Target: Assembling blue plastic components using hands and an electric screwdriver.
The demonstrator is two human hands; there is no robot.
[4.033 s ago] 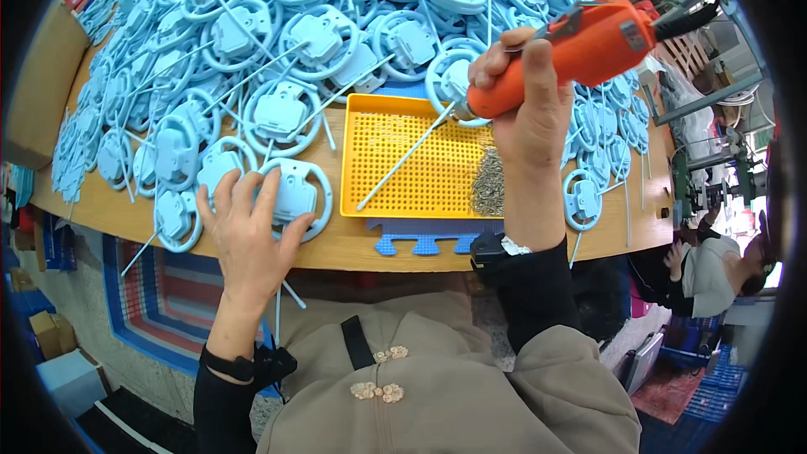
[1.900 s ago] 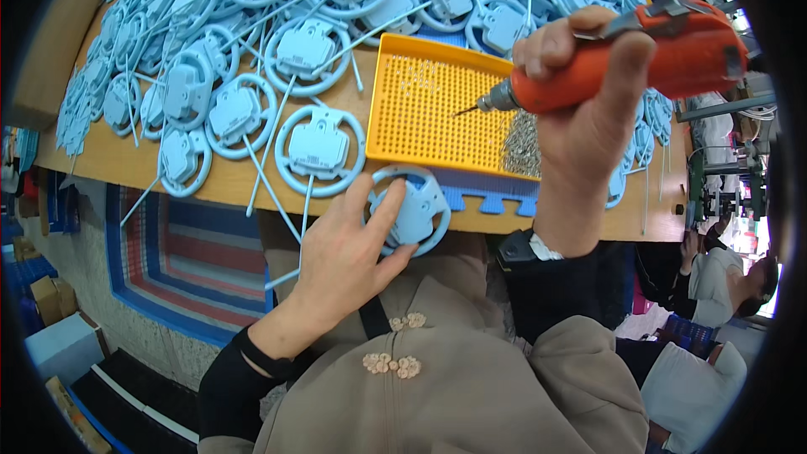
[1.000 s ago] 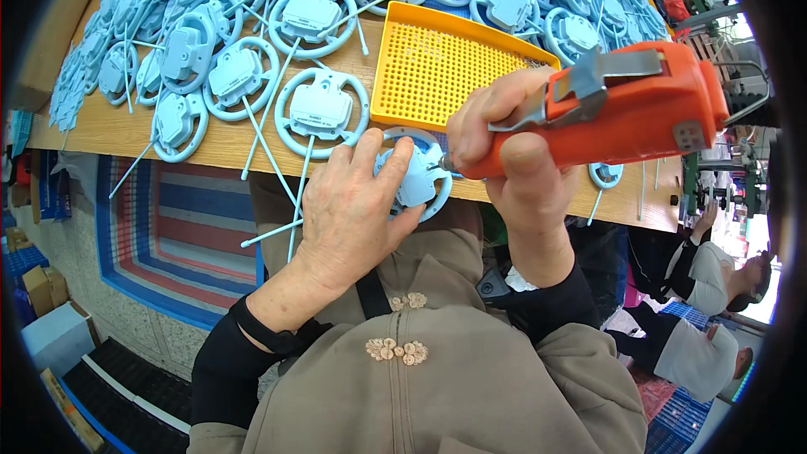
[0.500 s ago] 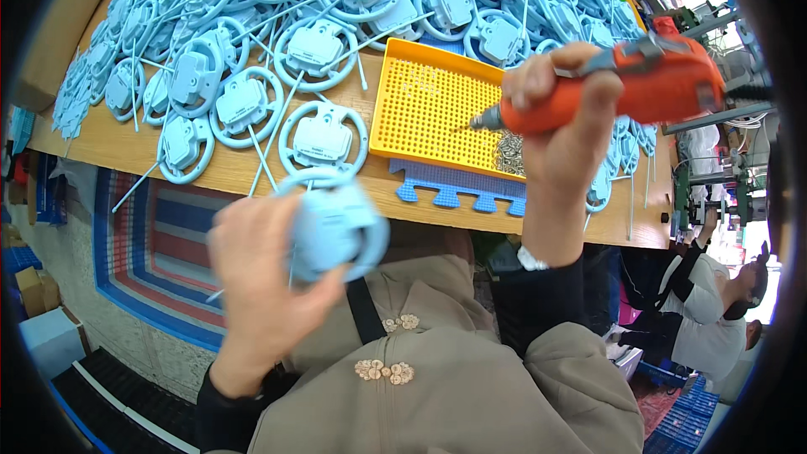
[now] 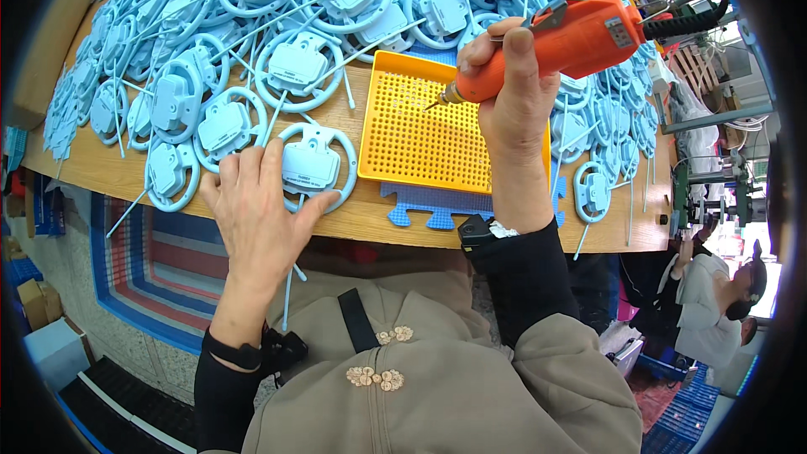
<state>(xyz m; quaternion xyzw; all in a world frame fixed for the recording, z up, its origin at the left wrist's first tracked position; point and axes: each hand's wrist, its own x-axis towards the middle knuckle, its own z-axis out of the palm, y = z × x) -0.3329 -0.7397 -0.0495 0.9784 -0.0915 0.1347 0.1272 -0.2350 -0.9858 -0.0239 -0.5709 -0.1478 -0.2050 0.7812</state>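
Note:
My left hand (image 5: 262, 223) reaches down to the table's front edge. Its fingers and thumb close around the rim of a light-blue ring-shaped plastic part (image 5: 313, 166) with a boxy centre, which lies on the wood. A thin light-blue rod (image 5: 288, 298) sticks out below that hand, past the edge. In my right hand (image 5: 519, 97) is an orange electric screwdriver (image 5: 559, 46), held raised over a yellow perforated tray (image 5: 420, 170). The driver's tip points left and down, close to a few small pale pieces in the tray; whether it touches them is unclear.
A big heap of similar light-blue parts with rods (image 5: 294, 63) covers the table's back and left. More lie at right, one (image 5: 592, 193) near the front edge. A blue foam mat (image 5: 429, 206) sits under the tray. Another person (image 5: 710, 311) is at far right.
The blue part held above my lap has left my left hand, which now grips another lying on the table. My right hand has moved left, bringing the screwdriver tip to the tray's upper left.

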